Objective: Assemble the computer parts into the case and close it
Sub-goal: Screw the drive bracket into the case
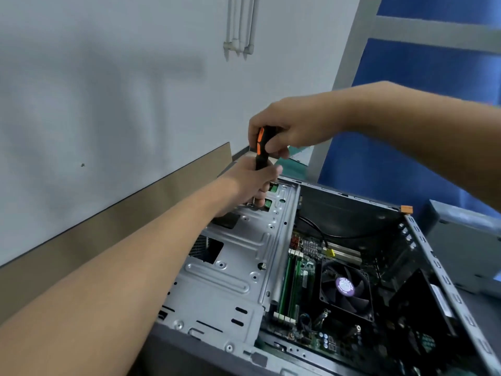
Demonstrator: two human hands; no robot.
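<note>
Two hands on screwdriver [260, 156]: handle wrapped tight by right hand [292, 128] fingers, shaft gripped low by curled left hand [249, 185] fingers. Tip held at drive cage [238, 267], far-left corner of open case [423, 240]. Grey wall [108, 90] behind; blue panel [406, 118] far right.

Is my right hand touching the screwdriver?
Touching. The head view shows the right hand gripping the screwdriver, fingers curled round its black-and-orange handle.
</note>
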